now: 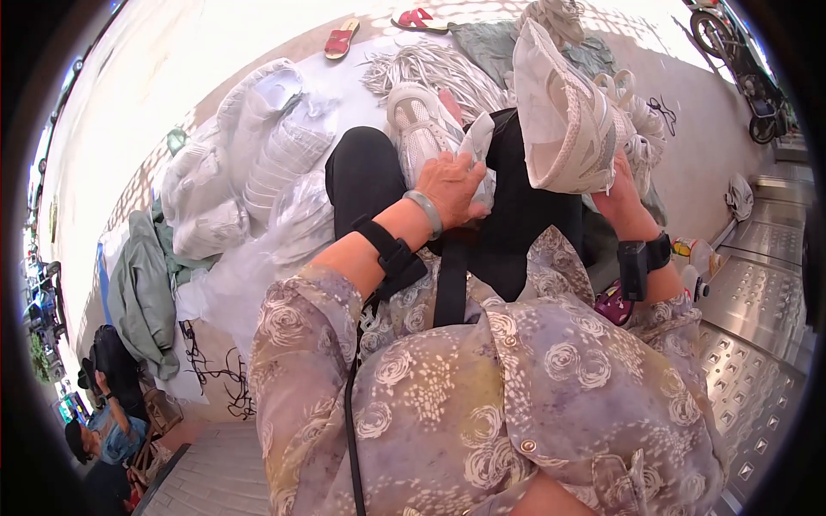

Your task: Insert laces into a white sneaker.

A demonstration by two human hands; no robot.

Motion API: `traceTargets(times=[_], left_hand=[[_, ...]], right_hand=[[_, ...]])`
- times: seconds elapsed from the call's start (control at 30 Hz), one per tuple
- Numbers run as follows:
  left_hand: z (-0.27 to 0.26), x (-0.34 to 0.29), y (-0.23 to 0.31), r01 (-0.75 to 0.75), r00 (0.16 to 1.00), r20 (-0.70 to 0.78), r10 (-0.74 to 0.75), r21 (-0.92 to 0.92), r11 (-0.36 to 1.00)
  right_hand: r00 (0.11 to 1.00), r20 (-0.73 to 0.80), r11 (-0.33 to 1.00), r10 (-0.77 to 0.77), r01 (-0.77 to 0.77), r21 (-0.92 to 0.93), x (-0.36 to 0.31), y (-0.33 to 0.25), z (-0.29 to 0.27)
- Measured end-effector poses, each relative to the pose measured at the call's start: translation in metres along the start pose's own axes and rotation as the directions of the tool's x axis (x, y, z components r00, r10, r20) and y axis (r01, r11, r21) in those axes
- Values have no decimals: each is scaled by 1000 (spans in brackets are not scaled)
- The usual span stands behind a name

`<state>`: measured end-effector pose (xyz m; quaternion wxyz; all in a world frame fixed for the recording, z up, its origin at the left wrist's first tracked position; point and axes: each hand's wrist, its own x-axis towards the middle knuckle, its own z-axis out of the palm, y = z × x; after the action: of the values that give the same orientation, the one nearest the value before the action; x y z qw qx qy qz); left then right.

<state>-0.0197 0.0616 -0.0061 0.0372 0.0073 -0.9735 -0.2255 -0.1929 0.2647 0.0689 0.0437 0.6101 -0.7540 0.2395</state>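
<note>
My left hand (452, 185), a bangle on its wrist, is closed on a white mesh shoe upper (420, 129) resting by my knee. Its pale tongue (478, 142) stands up beside my fingers. My right hand (613, 191) grips a second, larger-looking white mesh upper (564, 138) from behind its lower edge. That one is raised over my right leg with its opening toward me, and it hides most of my right fingers. Close to the right hand lie more white uppers with laces (641, 129). Beyond the left one is a heap of white laces (434, 73).
Clear plastic bags of stacked white uppers (280, 155) lie at the left, beside grey-green cloth (146, 292). Red sandals (342, 39) sit at the far side. On the right are a metal ramp (757, 344) and a motorcycle (748, 77). Another person (112, 430) sits at lower left.
</note>
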Motion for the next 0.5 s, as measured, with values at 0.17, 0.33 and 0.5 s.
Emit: traceTargets(times=[0.17, 0.33, 0.5], left_hand=[[8, 17, 12, -223, 963, 200, 179, 226, 948], [31, 20, 14, -388, 897, 396, 198, 486, 783], [52, 17, 16, -383, 901, 423, 96, 673, 632]], right_hand=[[965, 10, 928, 264, -256, 272, -24, 9, 13], [625, 366, -90, 690, -428, 899, -7, -16, 17], [563, 381, -113, 733, -452, 885, -24, -17, 17]])
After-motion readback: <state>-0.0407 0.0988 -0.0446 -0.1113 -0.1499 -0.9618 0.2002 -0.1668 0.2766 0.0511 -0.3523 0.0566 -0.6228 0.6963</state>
